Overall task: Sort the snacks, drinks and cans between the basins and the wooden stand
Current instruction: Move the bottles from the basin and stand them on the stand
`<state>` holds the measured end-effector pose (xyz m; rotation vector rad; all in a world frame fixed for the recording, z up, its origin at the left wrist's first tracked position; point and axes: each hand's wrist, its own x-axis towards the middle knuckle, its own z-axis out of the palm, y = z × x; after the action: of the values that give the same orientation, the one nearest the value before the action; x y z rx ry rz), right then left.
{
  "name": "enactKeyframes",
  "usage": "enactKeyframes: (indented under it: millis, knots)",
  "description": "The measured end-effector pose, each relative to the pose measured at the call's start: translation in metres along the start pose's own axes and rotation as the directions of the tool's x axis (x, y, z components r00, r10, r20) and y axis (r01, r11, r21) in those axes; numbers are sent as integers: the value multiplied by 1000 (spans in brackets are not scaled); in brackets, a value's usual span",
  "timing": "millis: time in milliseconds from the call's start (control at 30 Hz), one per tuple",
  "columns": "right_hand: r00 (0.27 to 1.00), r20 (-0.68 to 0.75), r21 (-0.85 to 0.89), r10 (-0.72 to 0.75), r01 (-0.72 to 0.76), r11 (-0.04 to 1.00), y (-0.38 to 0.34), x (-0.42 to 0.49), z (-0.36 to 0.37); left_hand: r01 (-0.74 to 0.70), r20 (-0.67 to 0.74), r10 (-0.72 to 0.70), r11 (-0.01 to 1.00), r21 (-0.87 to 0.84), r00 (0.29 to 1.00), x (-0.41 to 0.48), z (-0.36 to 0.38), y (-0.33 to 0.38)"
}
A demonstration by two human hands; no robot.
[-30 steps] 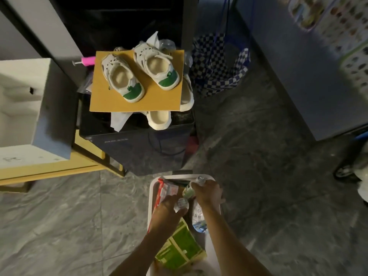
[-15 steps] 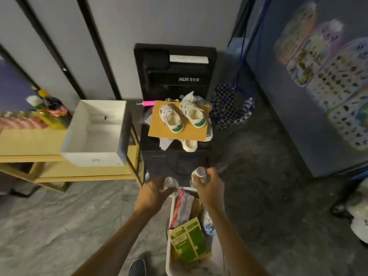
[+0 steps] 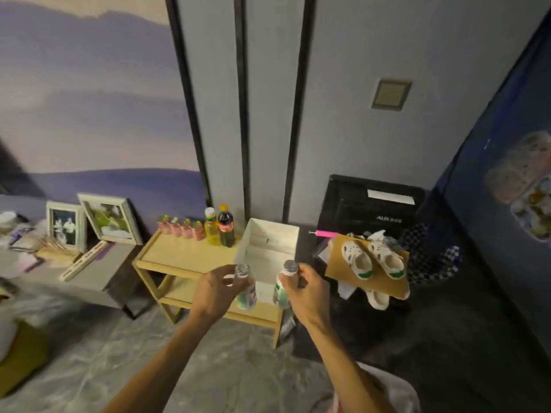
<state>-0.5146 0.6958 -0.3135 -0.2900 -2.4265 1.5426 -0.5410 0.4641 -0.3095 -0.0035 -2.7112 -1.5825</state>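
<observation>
two small bottles have been lifted out of the basin [image 3: 399, 391], now only an edge at the bottom: one is gripped in the left hand [image 3: 215, 293], the other in the right hand [image 3: 307, 290]. beyond them the wooden stand [image 3: 185, 257] has been brought into view, so placement there is judged next.

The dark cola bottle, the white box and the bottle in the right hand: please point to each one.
Cola bottle [image 3: 225, 231], head view, on its red label.
White box [image 3: 262, 257], head view, on its inner floor.
Bottle in the right hand [image 3: 281, 290], head view, on its green-and-white body below the cap.
</observation>
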Motion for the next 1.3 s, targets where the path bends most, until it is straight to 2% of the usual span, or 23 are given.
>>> enactKeyframes:
  millis: [267, 533, 700, 1067, 1300]
  knots:
    - [993, 117, 48, -21, 16, 999, -69, 18, 123, 43, -125, -46, 999, -28, 991, 40, -115, -53]
    - [997, 75, 42, 1, -4, 999, -79, 68, 220, 102, -168, -107, 994, -38, 980, 117, -155, -103]
    - [998, 41, 38, 37, -39, 999, -54, 116, 272, 105, -91, -105, 994, -4, 990, 190, -151, -132]
    - [980, -53, -147, 190, -196, 969, 30, 192, 366, 143, 141, -153, 987, 80, 978, 322, -94, -235]
    - [947, 34, -292, 319, -296, 910, 58, 224, 399, 216, 266, -248, 966, 145, 932, 355, -63, -277]
